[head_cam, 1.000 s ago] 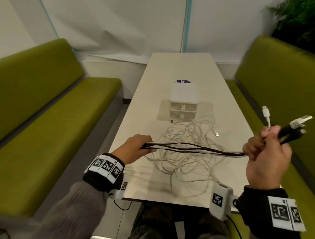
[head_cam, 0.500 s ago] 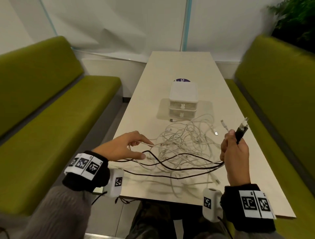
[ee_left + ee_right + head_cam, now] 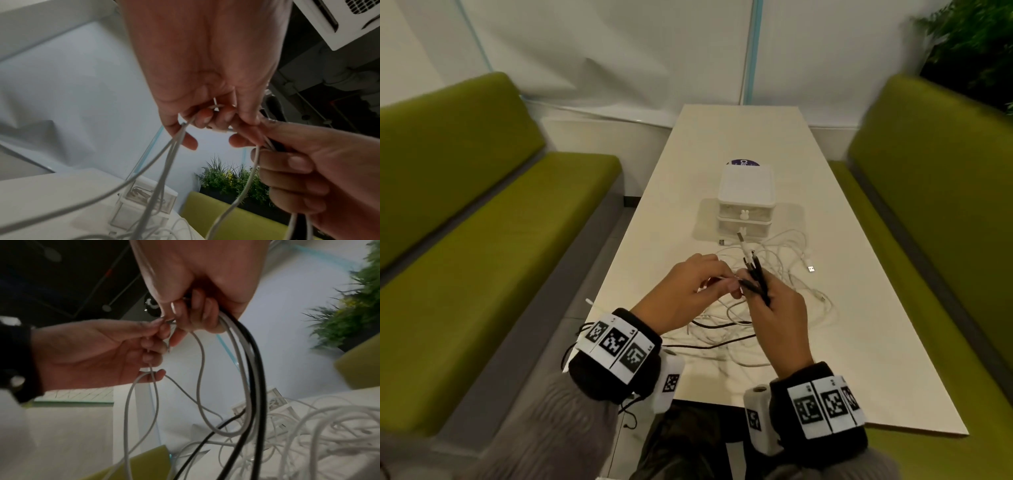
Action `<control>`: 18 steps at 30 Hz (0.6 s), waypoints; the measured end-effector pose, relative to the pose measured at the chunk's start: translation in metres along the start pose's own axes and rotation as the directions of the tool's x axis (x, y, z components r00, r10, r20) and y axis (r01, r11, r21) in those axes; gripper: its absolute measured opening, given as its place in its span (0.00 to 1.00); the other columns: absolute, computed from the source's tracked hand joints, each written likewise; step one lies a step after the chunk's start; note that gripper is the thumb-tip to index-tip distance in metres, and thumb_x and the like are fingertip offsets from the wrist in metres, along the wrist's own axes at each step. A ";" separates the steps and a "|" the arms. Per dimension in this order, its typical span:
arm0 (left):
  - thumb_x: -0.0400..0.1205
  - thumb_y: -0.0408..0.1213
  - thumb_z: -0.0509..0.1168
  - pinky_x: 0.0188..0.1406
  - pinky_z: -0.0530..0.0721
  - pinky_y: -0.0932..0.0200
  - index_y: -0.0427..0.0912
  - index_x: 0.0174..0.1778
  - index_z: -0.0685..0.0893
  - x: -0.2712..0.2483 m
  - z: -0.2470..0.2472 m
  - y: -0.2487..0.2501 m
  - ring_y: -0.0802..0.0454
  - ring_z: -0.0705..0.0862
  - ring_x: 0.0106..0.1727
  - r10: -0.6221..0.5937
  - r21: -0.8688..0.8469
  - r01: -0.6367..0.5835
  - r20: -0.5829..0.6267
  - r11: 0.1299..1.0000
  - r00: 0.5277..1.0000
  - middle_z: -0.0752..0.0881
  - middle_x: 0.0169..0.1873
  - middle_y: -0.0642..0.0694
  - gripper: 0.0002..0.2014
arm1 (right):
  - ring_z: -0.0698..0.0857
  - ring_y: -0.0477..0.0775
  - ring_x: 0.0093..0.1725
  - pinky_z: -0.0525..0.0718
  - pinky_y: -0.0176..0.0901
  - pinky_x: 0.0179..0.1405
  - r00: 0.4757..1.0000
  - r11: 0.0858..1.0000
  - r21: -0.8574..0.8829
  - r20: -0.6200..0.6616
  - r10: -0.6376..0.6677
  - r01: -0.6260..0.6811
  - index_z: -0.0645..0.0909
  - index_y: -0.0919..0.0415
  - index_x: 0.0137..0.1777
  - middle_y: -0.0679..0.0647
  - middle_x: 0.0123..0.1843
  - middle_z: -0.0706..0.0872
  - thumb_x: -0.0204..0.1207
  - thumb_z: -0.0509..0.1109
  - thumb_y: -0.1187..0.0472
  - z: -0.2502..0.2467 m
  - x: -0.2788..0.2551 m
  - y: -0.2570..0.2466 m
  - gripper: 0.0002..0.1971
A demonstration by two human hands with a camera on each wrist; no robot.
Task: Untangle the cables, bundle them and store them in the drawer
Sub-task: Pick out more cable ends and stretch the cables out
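A tangle of white cables (image 3: 784, 274) lies on the table in front of a small white two-drawer box (image 3: 745, 202), both drawers shut. My right hand (image 3: 774, 308) grips a bunch of black cables (image 3: 756, 277) and white ones, plug ends pointing up; in the right wrist view the black cables (image 3: 252, 363) hang down from its fist. My left hand (image 3: 698, 287) meets it just to the left and pinches a white cable (image 3: 174, 146) end between thumb and fingers. Loops of white cable (image 3: 141, 402) droop from both hands to the table.
The long cream table (image 3: 859, 308) runs away from me between two green benches (image 3: 482, 222) (image 3: 945, 205). A purple sticker (image 3: 743, 162) lies behind the drawer box. A loose USB plug (image 3: 811, 269) rests right of the tangle. A plant (image 3: 972, 44) stands at the far right.
My hands were spread apart with black cables stretched between them. They came together over the table's near middle; the left let go of the black strands and now pinches a white cable.
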State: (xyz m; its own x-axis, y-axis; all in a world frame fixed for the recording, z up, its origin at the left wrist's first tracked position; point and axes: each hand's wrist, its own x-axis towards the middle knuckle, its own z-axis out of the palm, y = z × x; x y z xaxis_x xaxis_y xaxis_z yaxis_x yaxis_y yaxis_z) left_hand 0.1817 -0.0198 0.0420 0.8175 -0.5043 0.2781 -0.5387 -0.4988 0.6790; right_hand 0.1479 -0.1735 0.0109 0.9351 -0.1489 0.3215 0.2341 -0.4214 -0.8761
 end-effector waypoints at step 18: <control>0.82 0.46 0.61 0.46 0.75 0.56 0.58 0.36 0.79 -0.035 -0.049 -0.090 0.60 0.80 0.39 -0.314 -0.135 0.284 -0.341 0.949 0.886 0.83 0.33 0.60 0.08 | 0.77 0.51 0.41 0.69 0.38 0.43 0.934 0.989 0.084 -0.328 0.144 -0.123 0.77 0.58 0.39 0.54 0.43 0.76 0.85 0.60 0.56 -0.052 0.023 0.028 0.14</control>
State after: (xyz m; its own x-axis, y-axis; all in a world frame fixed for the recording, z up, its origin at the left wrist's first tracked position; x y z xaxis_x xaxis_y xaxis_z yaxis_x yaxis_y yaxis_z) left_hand 0.2115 0.0768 0.0047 0.9631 -0.0502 0.2646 -0.2512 -0.5216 0.8154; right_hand 0.1624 -0.2353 0.0125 0.8197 -0.4929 0.2918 0.1389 -0.3230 -0.9361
